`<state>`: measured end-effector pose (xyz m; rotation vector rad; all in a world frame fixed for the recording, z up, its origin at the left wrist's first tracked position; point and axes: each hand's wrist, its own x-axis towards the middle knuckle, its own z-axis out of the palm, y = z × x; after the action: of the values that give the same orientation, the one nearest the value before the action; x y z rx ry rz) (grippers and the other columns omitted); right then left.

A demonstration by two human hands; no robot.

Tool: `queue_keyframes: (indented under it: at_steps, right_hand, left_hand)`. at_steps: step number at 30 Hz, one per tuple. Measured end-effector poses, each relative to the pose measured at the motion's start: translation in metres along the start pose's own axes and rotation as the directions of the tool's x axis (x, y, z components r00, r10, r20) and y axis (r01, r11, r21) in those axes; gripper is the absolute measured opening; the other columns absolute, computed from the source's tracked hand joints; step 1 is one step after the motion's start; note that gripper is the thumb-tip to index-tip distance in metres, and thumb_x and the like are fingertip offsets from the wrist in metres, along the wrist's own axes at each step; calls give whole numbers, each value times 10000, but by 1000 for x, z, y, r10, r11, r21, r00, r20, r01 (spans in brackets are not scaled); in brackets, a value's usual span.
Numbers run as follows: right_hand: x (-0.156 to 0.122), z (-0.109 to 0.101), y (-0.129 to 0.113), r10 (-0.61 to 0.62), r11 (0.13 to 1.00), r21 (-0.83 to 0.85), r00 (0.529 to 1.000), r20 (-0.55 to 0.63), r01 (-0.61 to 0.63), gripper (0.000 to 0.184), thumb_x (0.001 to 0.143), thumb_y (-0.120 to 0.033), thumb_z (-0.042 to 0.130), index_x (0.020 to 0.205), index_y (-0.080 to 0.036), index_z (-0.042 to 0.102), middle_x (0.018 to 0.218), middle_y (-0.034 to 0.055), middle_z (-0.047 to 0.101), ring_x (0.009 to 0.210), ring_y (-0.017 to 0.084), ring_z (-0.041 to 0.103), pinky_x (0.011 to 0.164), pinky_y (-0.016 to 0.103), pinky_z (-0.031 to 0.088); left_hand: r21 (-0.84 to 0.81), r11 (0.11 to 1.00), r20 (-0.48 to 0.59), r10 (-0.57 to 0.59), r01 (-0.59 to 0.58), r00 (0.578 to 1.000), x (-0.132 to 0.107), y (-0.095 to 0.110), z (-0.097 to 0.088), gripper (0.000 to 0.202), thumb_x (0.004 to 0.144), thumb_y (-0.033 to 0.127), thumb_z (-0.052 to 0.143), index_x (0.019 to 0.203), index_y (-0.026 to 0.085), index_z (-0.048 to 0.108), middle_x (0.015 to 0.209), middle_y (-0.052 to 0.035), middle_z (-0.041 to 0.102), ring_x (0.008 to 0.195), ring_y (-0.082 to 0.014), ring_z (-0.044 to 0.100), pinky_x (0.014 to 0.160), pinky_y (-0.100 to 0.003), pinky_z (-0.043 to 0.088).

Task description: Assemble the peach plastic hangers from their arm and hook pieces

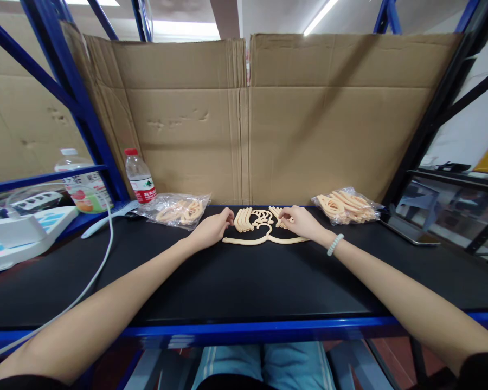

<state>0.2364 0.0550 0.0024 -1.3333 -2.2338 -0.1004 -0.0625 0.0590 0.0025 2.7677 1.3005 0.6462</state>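
On the black tabletop, a beige clothes hanger (248, 242) lies flat with its hook pointing away from me and its two arms spread sideways. Just behind it, several similar beige hanger pieces (244, 221) are lined up in a row, their curved hooks overlapping in the middle. My left hand (213, 228) is at the left end of the row, fingers curled together; whatever may be between the fingertips is hidden. At the row's right end, my right hand (303, 222) has its fingers bent and pinched over the hanger pieces there. Its forearm wears a pale beaded bracelet (335, 245).
Clear plastic bags of beige hangers lie at back left (179, 210) and back right (345, 206). A red-capped water bottle (140, 179), a white power strip (49, 222) with a cable, and a light-blue handled object (109, 218) are left. Cardboard (195, 135) walls the back; a flat tablet-like object (410, 234) lies right.
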Motion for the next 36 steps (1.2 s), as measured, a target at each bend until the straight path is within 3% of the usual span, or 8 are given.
queue_keyframes:
  at_steps: [3,10,18,23,26,30,34,36]
  right_hand:
    - [9,3,-13,-86,990,-109,994,62,93,177,839,-96,523,918,-165,665,872,75,681,869,199,579,750,267,411]
    - [27,13,-16,-116,941,-287,967,227,180,167,890,-156,519,938,-186,676,959,96,680,926,238,584,735,301,394]
    - [33,23,-6,-98,960,-234,969,227,152,149,868,-148,552,842,-201,689,899,58,677,900,208,585,713,271,380]
    - [32,26,-3,-97,972,-197,983,153,127,166,909,-165,498,881,-187,659,931,66,639,917,201,565,767,285,388]
    - [33,24,2,-78,997,-32,996,-54,76,188,932,-175,435,927,-174,622,972,70,575,886,174,564,781,275,414]
    - [32,13,3,32,970,239,960,-279,37,151,913,-195,414,885,-188,561,876,33,529,757,148,576,734,278,452]
    - [19,5,-6,163,809,587,970,-182,-26,148,939,-287,330,936,-214,459,727,-31,520,508,112,578,528,248,463]
    - [9,7,-14,173,698,714,980,-101,-50,148,926,-343,366,931,-217,443,720,-31,546,518,121,609,509,246,483]
  left_hand:
    - [-22,994,51,104,-103,993,3,-6,4,288,850,125,416,1122,177,495,1110,-103,628,1036,-219,583,895,-349,448]
    - [-14,989,110,149,-148,983,4,-13,4,383,844,81,454,1210,174,515,1130,-96,614,1078,-214,554,955,-362,425]
    - [-30,972,79,235,-233,969,2,-9,5,218,864,106,439,948,180,627,1019,-72,571,974,-183,559,878,-290,446]
    - [-18,986,22,166,-166,986,0,-7,5,182,883,163,420,914,198,596,997,-46,571,893,-164,580,800,-266,457]
    - [-66,994,-79,80,-85,994,0,-4,2,205,887,138,363,970,196,541,971,-42,586,786,-150,601,754,-283,470]
    - [-285,958,-204,-48,-13,978,1,10,-4,175,903,159,348,991,196,494,953,-37,616,806,-155,635,780,-314,485]
    - [-505,861,-186,-42,-59,982,-1,33,-8,116,864,235,480,922,170,556,884,-47,641,843,-181,635,789,-322,491]
    - [-597,798,-159,-13,-85,987,-3,41,-7,141,847,271,526,866,153,598,898,-65,644,846,-183,626,803,-326,491]
